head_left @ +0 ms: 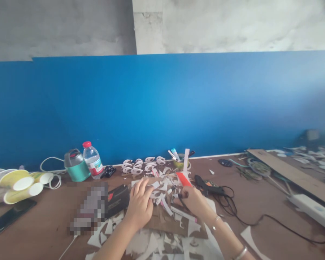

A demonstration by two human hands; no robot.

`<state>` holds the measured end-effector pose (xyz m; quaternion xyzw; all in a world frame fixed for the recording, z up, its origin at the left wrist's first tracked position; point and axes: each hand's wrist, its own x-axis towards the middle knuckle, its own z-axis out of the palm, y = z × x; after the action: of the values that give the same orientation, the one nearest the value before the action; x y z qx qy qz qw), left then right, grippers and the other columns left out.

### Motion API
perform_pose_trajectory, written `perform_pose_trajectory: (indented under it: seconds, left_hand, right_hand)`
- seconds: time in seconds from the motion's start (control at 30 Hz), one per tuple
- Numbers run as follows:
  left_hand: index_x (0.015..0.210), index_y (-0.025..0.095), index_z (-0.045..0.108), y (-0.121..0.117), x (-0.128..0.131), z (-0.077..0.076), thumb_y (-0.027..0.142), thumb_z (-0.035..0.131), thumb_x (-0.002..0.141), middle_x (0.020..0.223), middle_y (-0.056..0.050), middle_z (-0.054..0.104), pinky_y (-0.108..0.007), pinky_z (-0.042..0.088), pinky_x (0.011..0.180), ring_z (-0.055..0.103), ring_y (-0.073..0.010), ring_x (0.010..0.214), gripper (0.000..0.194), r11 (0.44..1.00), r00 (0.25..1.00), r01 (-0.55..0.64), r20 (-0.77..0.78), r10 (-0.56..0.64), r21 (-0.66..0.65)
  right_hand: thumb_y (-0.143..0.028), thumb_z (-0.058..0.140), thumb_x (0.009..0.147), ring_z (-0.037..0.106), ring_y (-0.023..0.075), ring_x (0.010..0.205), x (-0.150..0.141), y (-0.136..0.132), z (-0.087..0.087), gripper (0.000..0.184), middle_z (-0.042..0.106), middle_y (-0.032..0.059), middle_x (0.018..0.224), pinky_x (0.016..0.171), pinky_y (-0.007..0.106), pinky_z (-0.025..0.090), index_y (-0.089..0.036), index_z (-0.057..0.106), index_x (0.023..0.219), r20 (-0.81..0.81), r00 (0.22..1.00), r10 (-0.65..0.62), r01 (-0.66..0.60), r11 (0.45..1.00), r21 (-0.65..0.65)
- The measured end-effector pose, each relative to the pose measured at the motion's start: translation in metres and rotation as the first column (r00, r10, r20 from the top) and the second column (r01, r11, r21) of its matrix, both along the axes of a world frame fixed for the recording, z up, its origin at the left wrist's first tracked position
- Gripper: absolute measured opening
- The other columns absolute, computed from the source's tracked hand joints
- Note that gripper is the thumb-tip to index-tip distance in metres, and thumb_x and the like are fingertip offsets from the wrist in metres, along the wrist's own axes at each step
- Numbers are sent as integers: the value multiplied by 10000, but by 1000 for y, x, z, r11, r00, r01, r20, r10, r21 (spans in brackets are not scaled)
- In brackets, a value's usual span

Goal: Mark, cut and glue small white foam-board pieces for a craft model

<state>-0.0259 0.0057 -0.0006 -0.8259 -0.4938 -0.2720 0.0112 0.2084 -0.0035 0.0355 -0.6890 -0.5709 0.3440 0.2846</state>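
My left hand [141,204] rests over the heap of white paper scraps [148,242], its fingers stretched and somewhat apart. Close to its thumb and index finger lies a white cut-out [157,195] with holes; I see no clear grip on it. My right hand [193,202] is closed around a dark looped handle that looks like scissors [183,203], partly hidden by the fingers. Just beyond that hand a flat red strip [183,179] slants upward. Beneath both hands is a brown cardboard piece [165,220] strewn with scraps.
Several white eye-shaped cut-outs [137,167] stand in rows behind. A pen holder [178,165], a black glue gun [209,187] with its cable, and a white power strip [312,211] are to the right. Leftward are a bottle [93,160], paper cups [18,182] and a phone [13,216].
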Motion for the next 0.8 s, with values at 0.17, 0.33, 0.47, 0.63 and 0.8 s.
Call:
perform_pose_trajectory:
  seconds: [0.17, 0.33, 0.47, 0.63, 0.8]
  left_hand:
    - [1116, 224, 633, 2, 0, -5, 80, 479, 759, 1422, -112, 470, -576, 337, 1054, 331, -338, 1356, 415, 1000, 999, -12, 37, 13, -10]
    - [1139, 230, 623, 2, 0, -3, 48, 491, 722, 1430, -107, 460, -570, 339, 1054, 326, -337, 1359, 474, 999, 996, -17, 85, 20, -32]
    - [1178, 265, 617, 2, 0, -2, 29, 487, 703, 1438, -96, 446, -578, 342, 1047, 311, -343, 1367, 546, 999, 996, 1, 86, 3, -41]
    - [1106, 250, 657, 2, 0, -3, 45, 493, 718, 1420, -107, 461, -580, 345, 1048, 318, -352, 1361, 468, 998, 997, -23, 78, 27, -58]
    - [1023, 236, 658, 2, 0, -2, 43, 500, 709, 1425, -104, 461, -588, 337, 1047, 307, -351, 1369, 401, 993, 995, -17, 100, 28, -114]
  right_hand:
    - [-337, 723, 626, 484, 97, 365, 1, 2, -8, 327, 516, -57, 439, 353, 190, 344, -220, 424, 561, -138, 990, 12, -18, 999, -39]
    - [-309, 685, 641, 529, 111, 392, 1, 4, -15, 177, 611, -38, 580, 368, 201, 368, -208, 568, 727, -151, 988, 43, -40, 999, 23]
    - [-209, 629, 679, 656, 182, 643, -1, 1, -10, 202, 702, 13, 702, 555, 236, 446, -212, 673, 876, 131, 991, 34, -57, 984, 171]
    - [-158, 573, 726, 667, 227, 849, -3, -6, 1, 197, 723, 78, 895, 722, 271, 437, -202, 725, 843, 407, 911, 62, -152, 969, 193]
    - [-153, 590, 688, 618, 176, 693, -4, -9, 4, 137, 679, 34, 779, 588, 231, 368, -211, 705, 736, 428, 899, 96, -191, 964, 184]
